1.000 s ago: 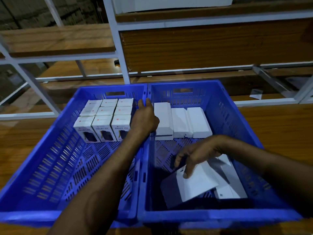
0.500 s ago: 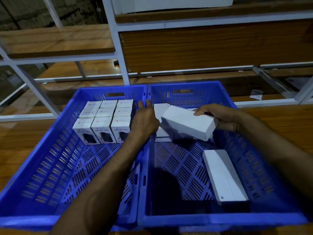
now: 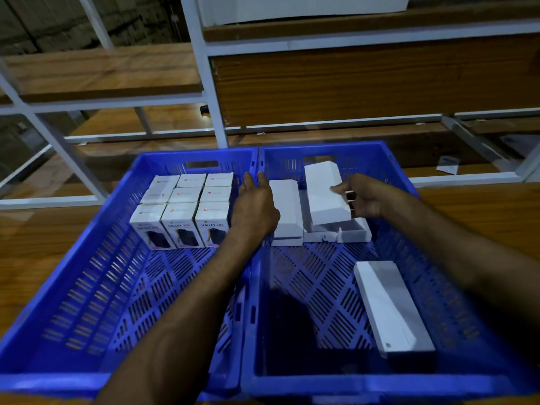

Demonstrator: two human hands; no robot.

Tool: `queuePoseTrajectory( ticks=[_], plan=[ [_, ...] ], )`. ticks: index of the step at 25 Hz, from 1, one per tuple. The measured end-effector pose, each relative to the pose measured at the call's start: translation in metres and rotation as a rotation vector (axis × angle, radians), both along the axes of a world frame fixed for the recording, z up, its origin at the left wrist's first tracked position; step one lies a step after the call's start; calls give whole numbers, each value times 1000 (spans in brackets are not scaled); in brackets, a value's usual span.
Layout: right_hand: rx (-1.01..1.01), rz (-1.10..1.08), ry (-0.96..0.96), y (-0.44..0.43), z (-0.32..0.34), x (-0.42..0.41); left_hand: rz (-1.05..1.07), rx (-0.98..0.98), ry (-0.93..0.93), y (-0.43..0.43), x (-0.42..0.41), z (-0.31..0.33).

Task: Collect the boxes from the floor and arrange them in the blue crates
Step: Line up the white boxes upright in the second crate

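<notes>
Two blue crates stand side by side, the left crate (image 3: pixel 73 290) and the right crate (image 3: pixel 455 290). Several printed white boxes (image 3: pixel 182 210) are packed upright at the back of the left crate. My left hand (image 3: pixel 257 207) rests on the wall between the crates, beside a plain white box (image 3: pixel 285 210). My right hand (image 3: pixel 363 198) holds another plain white box (image 3: pixel 324 194), tilted, above the row of white boxes (image 3: pixel 352 233) at the back of the right crate. One long white box (image 3: pixel 393 308) lies loose near that crate's front right.
The crates sit on a wooden surface (image 3: pixel 32 244). Behind them rises a white metal rack (image 3: pixel 210 83) with wooden shelves. A small white card (image 3: pixel 447 165) lies on a lower shelf at the right. A large white box (image 3: pixel 304 7) sits on the top shelf.
My right hand picked a white box up from the front of the right crate and carried it to the back row, turning it lengthwise. My left hand stayed on the dividing wall.
</notes>
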State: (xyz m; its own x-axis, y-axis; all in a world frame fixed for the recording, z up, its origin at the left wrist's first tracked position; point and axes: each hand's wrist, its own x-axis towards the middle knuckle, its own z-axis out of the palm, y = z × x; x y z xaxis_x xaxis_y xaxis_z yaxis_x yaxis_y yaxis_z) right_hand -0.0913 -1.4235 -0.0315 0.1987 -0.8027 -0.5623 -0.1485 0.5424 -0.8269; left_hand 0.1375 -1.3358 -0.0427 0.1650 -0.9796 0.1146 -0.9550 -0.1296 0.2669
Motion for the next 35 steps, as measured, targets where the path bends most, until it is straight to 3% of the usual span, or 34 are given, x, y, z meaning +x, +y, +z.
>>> queuePoseTrajectory(
  ticks=[14, 18, 31, 35],
  plan=[
    [21, -16, -20, -7, -44, 24, -55, -59, -29, -1, 1, -1],
    [-35, -43, 53, -16, -61, 26, -221, -191, -158, -2, 1, 0],
    [-235, 28, 330, -11, -61, 24, -351, -173, -39, 0, 2, 8],
    [-312, -12, 416, -14, -69, 21, -442, -115, -95, -1, -2, 11]
  ],
)
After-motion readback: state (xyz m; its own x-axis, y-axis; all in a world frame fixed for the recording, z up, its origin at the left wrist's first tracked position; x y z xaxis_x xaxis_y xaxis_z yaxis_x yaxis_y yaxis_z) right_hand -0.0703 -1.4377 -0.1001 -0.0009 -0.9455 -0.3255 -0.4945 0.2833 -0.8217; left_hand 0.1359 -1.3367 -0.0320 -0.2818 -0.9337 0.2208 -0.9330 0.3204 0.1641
